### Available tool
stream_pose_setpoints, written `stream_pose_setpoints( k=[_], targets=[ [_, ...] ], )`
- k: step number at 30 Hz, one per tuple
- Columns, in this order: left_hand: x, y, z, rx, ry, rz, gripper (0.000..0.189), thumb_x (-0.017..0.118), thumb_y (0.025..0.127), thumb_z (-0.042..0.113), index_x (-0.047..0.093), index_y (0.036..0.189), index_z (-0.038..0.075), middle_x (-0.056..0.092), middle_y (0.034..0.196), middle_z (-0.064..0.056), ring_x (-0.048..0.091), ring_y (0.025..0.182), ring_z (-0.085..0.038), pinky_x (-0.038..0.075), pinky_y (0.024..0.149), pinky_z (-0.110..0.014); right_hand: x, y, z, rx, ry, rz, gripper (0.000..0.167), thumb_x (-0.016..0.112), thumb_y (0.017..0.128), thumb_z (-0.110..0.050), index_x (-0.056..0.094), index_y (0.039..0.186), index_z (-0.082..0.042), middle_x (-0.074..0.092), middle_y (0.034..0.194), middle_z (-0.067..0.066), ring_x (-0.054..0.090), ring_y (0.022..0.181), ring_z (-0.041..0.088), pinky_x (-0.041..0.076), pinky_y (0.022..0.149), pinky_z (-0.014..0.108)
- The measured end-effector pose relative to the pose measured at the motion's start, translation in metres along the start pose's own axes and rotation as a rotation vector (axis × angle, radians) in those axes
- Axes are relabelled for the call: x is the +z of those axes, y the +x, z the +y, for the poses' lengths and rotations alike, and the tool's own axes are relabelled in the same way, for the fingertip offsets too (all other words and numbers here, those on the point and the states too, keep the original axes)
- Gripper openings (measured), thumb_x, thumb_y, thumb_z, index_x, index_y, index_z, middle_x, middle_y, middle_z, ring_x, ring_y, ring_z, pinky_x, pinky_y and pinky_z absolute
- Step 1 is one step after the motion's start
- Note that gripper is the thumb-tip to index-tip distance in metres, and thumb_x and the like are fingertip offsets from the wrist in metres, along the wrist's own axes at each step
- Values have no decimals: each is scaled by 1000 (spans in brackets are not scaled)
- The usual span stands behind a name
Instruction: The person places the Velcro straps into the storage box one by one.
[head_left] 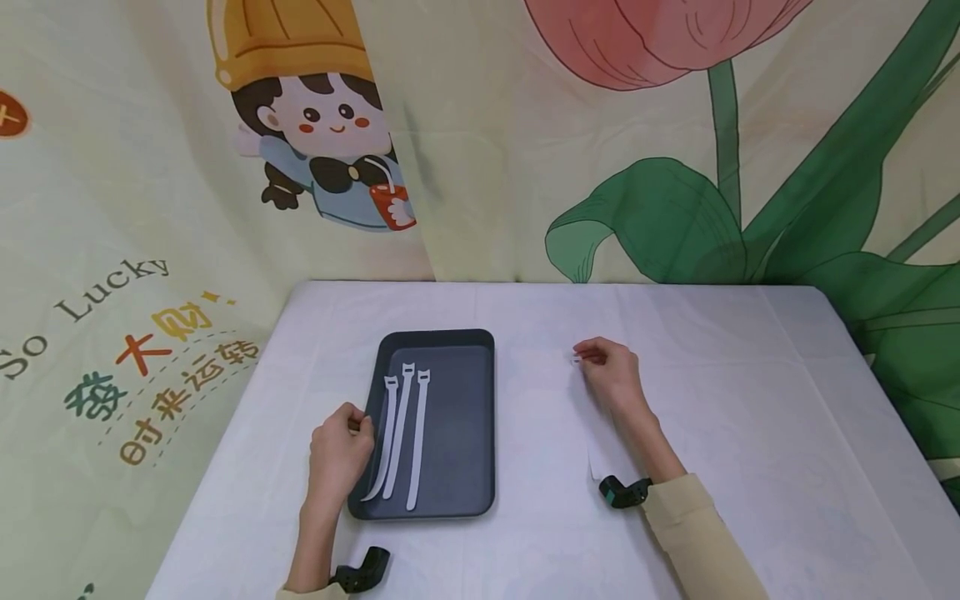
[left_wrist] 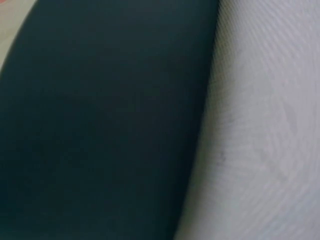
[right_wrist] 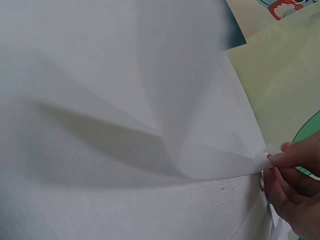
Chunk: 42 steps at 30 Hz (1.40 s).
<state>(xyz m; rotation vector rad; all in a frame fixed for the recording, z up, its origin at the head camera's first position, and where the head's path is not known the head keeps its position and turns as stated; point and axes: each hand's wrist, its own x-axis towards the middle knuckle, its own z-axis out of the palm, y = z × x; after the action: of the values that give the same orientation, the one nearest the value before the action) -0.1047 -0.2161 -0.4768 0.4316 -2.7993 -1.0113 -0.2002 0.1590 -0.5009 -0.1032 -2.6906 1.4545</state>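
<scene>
On the table's left half lies a dark grey tray, with three white cable straps side by side in it, their slotted heads pointing away from me. My left hand grips the tray's left rim with curled fingers; its fingertips are partly hidden. A dark smooth surface fills most of the left wrist view, and no fingers show there. Right of the tray, my right hand pinches a white strap by its end between thumb and fingers. The strap's length trails back under the wrist.
A white cloth covers the table, with slight creases. Behind its far edge hangs a printed backdrop with a cartoon figure, flower and lettering. Black wrist cameras sit on both forearms.
</scene>
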Motion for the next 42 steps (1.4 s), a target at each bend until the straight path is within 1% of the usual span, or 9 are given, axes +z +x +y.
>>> stream_pose_setpoints(
  k=[8,12,16,18,22,26,30,36,42],
  targets=[
    [0,0,0,9,7,7,12,59,96,6,65,90,-2,72,84,-21,68,70,-29,45,56,-31,0,0,-2,-17,11,6,22,65,91,3,76,109,-3,75,100,13,68,92,26,52,80,33],
    [0,1,0,15,6,8,12,59,96,6,65,90,-3,72,84,-21,68,69,-29,45,56,-31,0,-1,-5,-12,35,15,20,67,93,-1,76,111,-5,75,102,12,68,91,25,52,75,29],
    [0,1,-1,12,8,5,13,59,96,6,65,90,-3,72,83,-21,67,69,-28,45,55,-31,-1,-3,-9,7,70,6,21,66,95,-2,74,115,-4,74,106,13,67,86,24,53,70,25],
    [0,1,-1,12,6,5,13,59,96,6,65,90,-2,72,83,-21,67,68,-28,45,55,-31,-2,-3,-11,19,91,-3,22,66,96,-3,73,117,-4,73,108,13,66,84,24,55,69,26],
    [0,1,-2,18,4,9,12,59,96,6,65,89,-2,72,83,-20,67,68,-28,45,55,-30,-4,-4,-14,69,169,-40,24,66,97,-4,71,120,-3,71,111,15,67,79,23,59,72,31],
    [0,1,-1,18,6,10,12,59,96,6,65,89,-2,72,84,-21,67,67,-28,45,54,-30,-6,-3,-17,124,258,-77,26,67,97,-6,70,123,-2,70,113,16,68,83,22,59,71,30],
    [0,1,-1,13,8,10,12,59,96,6,65,89,-2,72,84,-21,67,68,-28,45,54,-30,-6,-3,-19,141,313,-91,27,67,97,-7,70,123,-1,69,114,17,67,90,22,59,68,27],
    [0,1,-2,14,5,8,12,59,96,6,64,89,-2,72,83,-21,67,68,-28,45,55,-30,-5,-5,-26,130,359,-113,29,67,97,-8,69,124,1,68,114,18,68,92,24,60,67,30],
    [1,1,-2,9,4,5,12,59,97,6,64,89,-2,72,84,-21,66,68,-28,45,54,-30,-2,-7,-37,138,371,-144,29,67,98,-9,69,125,-1,67,116,17,68,93,24,61,68,32]
  ],
)
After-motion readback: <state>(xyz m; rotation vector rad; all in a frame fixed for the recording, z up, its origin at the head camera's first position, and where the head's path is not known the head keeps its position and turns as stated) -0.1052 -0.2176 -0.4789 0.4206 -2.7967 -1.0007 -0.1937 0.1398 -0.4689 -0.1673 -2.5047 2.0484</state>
